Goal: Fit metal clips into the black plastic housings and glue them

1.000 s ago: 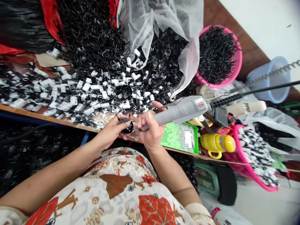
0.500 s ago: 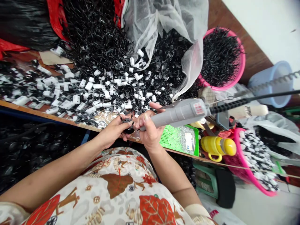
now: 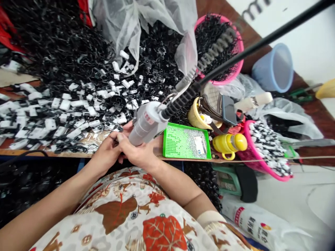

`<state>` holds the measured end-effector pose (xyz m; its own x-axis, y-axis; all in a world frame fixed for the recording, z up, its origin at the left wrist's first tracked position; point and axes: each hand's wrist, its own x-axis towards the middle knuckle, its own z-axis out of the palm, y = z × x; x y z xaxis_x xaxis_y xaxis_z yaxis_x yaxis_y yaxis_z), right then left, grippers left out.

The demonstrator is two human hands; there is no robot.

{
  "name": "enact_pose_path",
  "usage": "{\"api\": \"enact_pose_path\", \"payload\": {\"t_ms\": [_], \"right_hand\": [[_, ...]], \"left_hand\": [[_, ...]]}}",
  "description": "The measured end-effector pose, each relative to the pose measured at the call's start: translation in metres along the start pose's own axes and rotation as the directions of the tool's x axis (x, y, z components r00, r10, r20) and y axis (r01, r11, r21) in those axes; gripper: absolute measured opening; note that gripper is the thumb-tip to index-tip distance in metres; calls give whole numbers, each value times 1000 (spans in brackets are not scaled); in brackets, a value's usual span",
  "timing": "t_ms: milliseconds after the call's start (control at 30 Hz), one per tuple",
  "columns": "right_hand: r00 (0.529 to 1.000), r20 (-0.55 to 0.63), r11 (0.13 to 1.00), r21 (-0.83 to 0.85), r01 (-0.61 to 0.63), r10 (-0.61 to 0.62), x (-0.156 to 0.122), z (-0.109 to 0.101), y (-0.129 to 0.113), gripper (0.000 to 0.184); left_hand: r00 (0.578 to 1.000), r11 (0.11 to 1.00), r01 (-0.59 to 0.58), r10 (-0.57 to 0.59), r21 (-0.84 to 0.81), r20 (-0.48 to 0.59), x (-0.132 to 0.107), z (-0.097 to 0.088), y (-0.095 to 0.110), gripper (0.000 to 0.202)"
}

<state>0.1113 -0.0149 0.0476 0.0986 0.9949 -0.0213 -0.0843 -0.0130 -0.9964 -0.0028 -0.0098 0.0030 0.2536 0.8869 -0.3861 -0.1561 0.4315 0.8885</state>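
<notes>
"How are the hands sitting?"

"The left hand and the right hand are meeting at the centre, fingers touching."

"Open or closed?"

"The right hand is curling tight in a fist-like grip, knuckles facing up. The left hand is pinching, fingers bending inward, its tips partly hidden by the right."

"And the arms?"

"Both are bare and angling inward. The left forearm is stretching out long; the right forearm is bending more sharply."

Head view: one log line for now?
right hand: grips grey screwdriver, tip down | left hand: closed at tip, contents hidden | green tray: right of hands
</notes>
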Motion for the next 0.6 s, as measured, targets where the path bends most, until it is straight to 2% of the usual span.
{"api": "enact_pose_path", "payload": {"t_ms": [100,167,200,267,300,367,433,500,600], "right_hand": [[1000,-1,987,160,18,-19,3,-25,-9,39],[996,-65,959,270,82,-67,8,-56,-18,43],[986,-133,949,284,137,-103,12,-75,-21,44],[923,-323,942,189,278,-208,23,-111,-22,43],[891,-385,943,124,309,-241,28,-126,-20,41],[868,-431,956,39,291,-247,38,-148,-13,38],[886,-417,975,-12,220,-205,44,-157,-3,36],[911,-376,986,-61,156,-168,46,-157,4,35],[931,-333,988,-94,124,-149,45,-152,8,31]], "left_hand": [[999,997,33,-31,72,-27,-2,4,2,47],[999,992,42,-38,120,-36,-4,10,6,48],[999,991,43,-40,129,-22,-5,15,7,48],[996,993,68,-74,101,56,-5,30,9,48],[989,993,93,-101,71,106,-4,40,8,46],[972,988,152,-150,3,183,1,62,3,43],[966,982,181,-169,-45,196,6,83,-5,41],[972,984,176,-168,-36,166,12,98,-13,40],[977,985,159,-167,63,136,17,106,-21,37]]}}
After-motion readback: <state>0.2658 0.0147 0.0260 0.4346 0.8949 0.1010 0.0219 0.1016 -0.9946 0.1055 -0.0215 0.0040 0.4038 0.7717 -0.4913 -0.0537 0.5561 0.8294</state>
